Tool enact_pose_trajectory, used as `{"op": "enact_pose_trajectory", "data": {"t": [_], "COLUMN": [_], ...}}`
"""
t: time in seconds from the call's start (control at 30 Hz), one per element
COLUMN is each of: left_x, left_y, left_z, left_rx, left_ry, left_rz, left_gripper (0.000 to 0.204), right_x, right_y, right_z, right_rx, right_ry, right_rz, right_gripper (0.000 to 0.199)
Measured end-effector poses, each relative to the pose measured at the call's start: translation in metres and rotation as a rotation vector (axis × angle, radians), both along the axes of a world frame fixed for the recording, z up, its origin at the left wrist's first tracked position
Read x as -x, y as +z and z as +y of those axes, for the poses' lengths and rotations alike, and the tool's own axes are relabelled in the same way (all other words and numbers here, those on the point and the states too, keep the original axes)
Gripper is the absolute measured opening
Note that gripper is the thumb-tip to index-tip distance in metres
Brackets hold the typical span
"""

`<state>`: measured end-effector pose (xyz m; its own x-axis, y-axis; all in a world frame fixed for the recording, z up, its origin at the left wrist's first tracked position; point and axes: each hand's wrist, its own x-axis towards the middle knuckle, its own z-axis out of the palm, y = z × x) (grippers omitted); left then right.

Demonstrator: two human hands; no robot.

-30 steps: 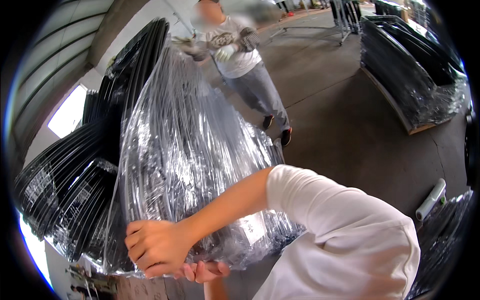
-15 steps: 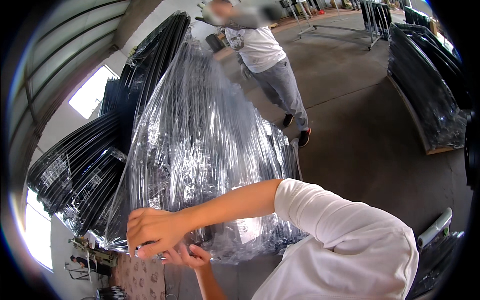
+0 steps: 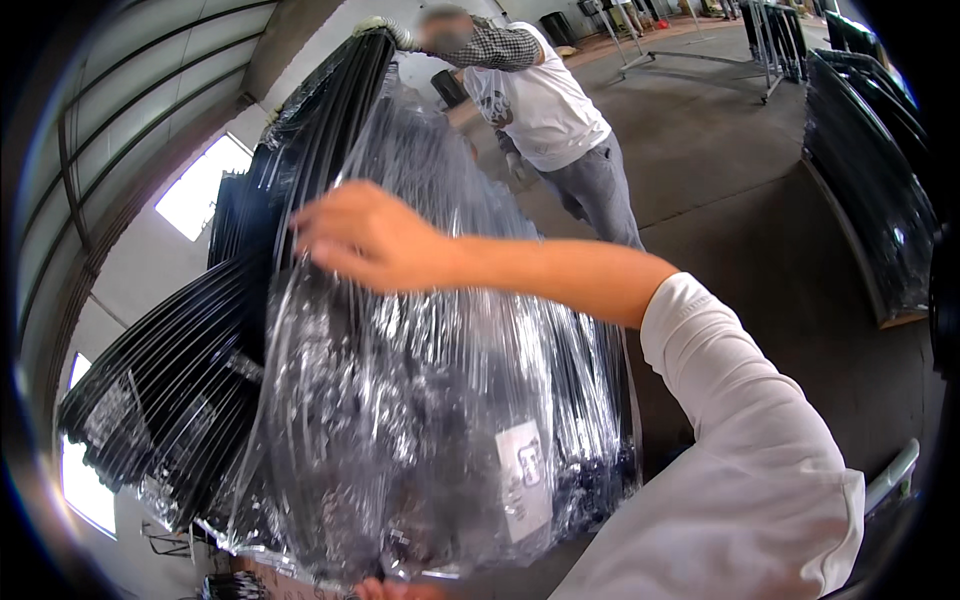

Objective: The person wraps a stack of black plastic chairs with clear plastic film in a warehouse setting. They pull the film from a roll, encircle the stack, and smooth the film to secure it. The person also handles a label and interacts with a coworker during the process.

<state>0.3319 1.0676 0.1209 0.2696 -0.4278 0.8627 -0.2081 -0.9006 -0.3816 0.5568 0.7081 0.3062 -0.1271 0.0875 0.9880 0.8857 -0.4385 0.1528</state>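
Note:
A tall stack of dark curved panels is wrapped in clear plastic film (image 3: 440, 400), loose and wrinkled, with a white paper label (image 3: 524, 480) low on its right. Across the front of the stack reaches my right arm in a white sleeve. My right hand (image 3: 375, 238) is at the upper left of the film, fingers stretched out and slightly blurred; firm contact with the film is hard to make out. Only a sliver of my left hand (image 3: 390, 589) shows at the lower edge, beside the bunched bottom of the film. Its fingers are mostly cut off from view.
Behind the stack a person (image 3: 545, 100) in a white shirt leans over, one gloved hand on the far panels (image 3: 350, 90). More dark panels (image 3: 160, 390) fan out at left. Another wrapped stack (image 3: 870, 190) stands at right, with metal racks (image 3: 765, 50) beyond.
My right hand has moved up along the film from its bottom left edge. My left hand has dropped nearly out of view. The other person now reaches over to the far panels.

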Motion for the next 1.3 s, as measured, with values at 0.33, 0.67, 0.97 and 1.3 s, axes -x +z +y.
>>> {"op": "enact_pose_trajectory", "data": {"t": [0.33, 0.67, 0.97, 1.3], "left_x": [-0.083, -0.312, -0.326, -0.348], "left_y": [0.103, 0.232, 0.244, 0.262], "left_z": [-0.224, -0.311, -0.319, -0.315], "left_rx": [0.474, 0.180, 0.360, 0.403], "left_ry": [0.533, 0.685, 0.818, 0.819], "left_rz": [-0.066, -0.076, -0.252, -0.277], "left_gripper": [0.034, 0.039, 0.043, 0.041], "right_x": [-0.246, -0.323, -0.352, -0.366], "right_y": [0.025, 0.143, 0.169, 0.187], "right_z": [-0.152, -0.150, -0.137, -0.120], "right_rx": [-0.095, -0.255, -0.240, -0.124], "right_ry": [-0.099, 0.063, -0.044, -0.156], "right_rz": [0.107, -0.152, 0.012, -0.130], "right_gripper": [0.040, 0.025, 0.027, 0.029]}}
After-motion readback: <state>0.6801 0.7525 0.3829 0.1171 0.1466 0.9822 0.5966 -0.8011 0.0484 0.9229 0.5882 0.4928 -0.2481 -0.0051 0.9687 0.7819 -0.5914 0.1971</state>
